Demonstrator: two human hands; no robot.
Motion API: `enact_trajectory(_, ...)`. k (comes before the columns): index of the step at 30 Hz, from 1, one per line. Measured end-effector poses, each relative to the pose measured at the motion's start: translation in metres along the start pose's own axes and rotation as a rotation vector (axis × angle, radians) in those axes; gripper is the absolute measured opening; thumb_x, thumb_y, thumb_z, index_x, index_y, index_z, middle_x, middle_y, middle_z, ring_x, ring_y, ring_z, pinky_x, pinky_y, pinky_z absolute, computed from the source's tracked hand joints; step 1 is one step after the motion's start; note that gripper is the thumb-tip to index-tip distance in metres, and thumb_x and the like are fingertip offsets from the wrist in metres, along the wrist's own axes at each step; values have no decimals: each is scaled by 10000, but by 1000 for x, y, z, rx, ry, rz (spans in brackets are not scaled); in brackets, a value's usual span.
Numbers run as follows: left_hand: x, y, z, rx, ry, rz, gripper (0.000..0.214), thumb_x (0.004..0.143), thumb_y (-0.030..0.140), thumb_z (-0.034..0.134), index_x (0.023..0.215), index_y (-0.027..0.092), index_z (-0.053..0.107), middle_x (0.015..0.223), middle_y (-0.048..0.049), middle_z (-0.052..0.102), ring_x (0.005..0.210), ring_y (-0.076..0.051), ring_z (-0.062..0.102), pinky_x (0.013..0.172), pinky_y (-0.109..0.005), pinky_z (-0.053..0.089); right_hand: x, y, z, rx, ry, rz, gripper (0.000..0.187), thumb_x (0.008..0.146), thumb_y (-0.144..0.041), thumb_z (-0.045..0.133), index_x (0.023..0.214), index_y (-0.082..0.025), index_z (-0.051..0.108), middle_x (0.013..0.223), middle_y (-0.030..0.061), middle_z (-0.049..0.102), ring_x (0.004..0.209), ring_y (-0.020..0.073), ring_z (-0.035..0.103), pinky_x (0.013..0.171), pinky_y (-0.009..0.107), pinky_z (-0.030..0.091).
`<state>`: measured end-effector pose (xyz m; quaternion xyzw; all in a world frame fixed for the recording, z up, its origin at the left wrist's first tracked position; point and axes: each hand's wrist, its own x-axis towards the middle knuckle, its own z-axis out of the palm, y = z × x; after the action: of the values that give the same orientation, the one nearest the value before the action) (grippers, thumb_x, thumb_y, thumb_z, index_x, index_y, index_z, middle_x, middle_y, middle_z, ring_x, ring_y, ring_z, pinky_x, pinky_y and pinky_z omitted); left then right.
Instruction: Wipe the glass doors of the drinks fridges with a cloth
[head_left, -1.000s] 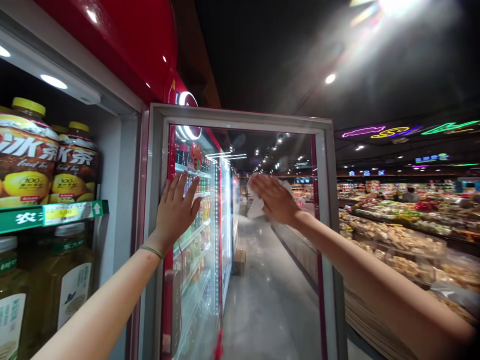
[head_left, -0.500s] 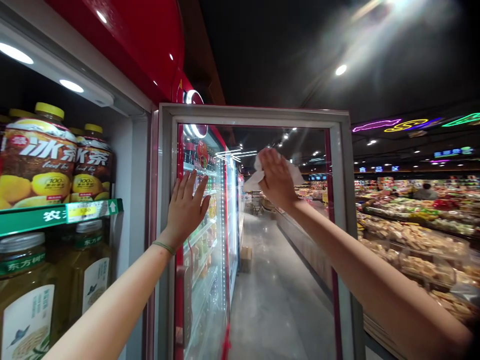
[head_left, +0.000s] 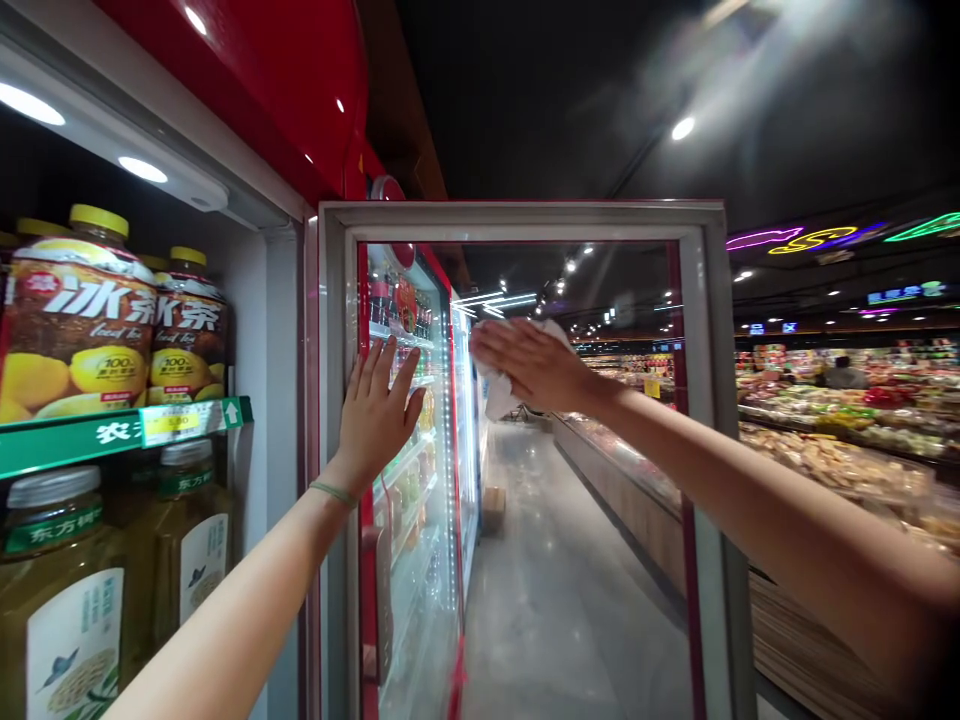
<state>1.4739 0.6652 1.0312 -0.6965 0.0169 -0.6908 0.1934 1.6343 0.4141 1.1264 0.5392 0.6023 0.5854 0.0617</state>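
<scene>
An open glass cooler door [head_left: 705, 420] with a grey frame stands in front of me. My left hand [head_left: 377, 412] lies flat, fingers spread, on the glass near the door's left edge, a green band round its wrist. My right hand [head_left: 534, 365] presses a white cloth [head_left: 498, 392] against the glass in the upper middle of the pane. The cloth shows only below and beside my fingers.
The open cooler at left holds iced-tea bottles [head_left: 79, 320] on a green-edged shelf [head_left: 120, 435], with more bottles [head_left: 67, 600] below. Through the glass runs a grey aisle [head_left: 555, 600] past lit coolers. Food displays [head_left: 832, 440] fill the right side.
My right hand swept the cloth up the glass, then down and to the left. The door frame has shifted right in view. My left hand stays on the glass.
</scene>
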Motion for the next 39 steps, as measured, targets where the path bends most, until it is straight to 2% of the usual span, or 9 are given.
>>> enact_trajectory(5,0,0,-2,-9,-6,-1,577,1019,324,527,1576,244,399,1638,-153,394,1552,-338,316,1264,-555,311,4,15,-6,-36,144,308,719,1013,-256,407,1671,-181,126,1720,94,225,1595,316,204,1290,596,181)
enact_trajectory(10,0,0,-3,-9,-6,5,587,1020,324,523,1585,246,384,1642,-156,385,1547,-344,325,1260,-564,314,3,2,-5,30,33,-29,751,992,-225,467,1668,-257,141,1711,28,274,1586,258,247,1301,522,216)
enact_trajectory(15,0,0,-3,15,5,14,571,1019,324,528,1570,230,407,1624,-173,409,1539,-346,342,1257,-562,322,1,-4,-4,-41,133,218,713,1009,-243,435,1665,-181,164,1714,88,252,1595,290,214,1301,565,186)
enact_trajectory(19,-1,0,-3,26,3,28,561,1023,328,523,1562,215,416,1616,-182,418,1547,-341,328,1255,-559,327,5,-5,-5,17,16,-10,657,1015,-229,413,1649,-232,242,1714,25,279,1598,228,207,1319,500,186)
enact_trajectory(24,-1,-1,-3,0,7,18,563,1024,322,513,1570,233,405,1625,-167,410,1554,-328,314,1258,-560,327,-9,6,-11,-87,225,525,630,1021,-244,376,1625,-90,284,1687,154,319,1584,317,244,1289,577,212)
enact_trajectory(25,-1,-1,-3,-7,8,14,567,1022,321,516,1572,240,403,1627,-161,409,1553,-328,317,1258,-562,327,-15,2,-11,-98,224,529,642,1019,-249,380,1628,-77,269,1692,163,301,1589,323,224,1292,580,200)
enact_trajectory(29,-2,-2,-1,-29,11,10,591,1011,324,532,1582,265,390,1637,-145,400,1546,-337,329,1258,-579,318,-31,-15,-5,-23,28,187,667,1020,-242,381,1661,-218,200,1712,46,283,1603,243,190,1315,521,186)
enact_trajectory(34,-2,-1,-2,-41,0,6,600,1015,323,520,1593,265,373,1648,-145,380,1553,-339,314,1263,-578,304,-43,-2,-4,-114,198,588,701,1015,-257,346,1673,-184,116,1726,91,222,1604,293,179,1300,586,171)
enact_trajectory(39,-2,-1,-1,-16,15,16,594,1018,337,517,1590,265,378,1637,-151,398,1545,-337,331,1254,-572,324,-67,1,-5,-68,74,310,698,1005,-238,366,1671,-230,156,1709,60,287,1594,255,223,1306,530,201)
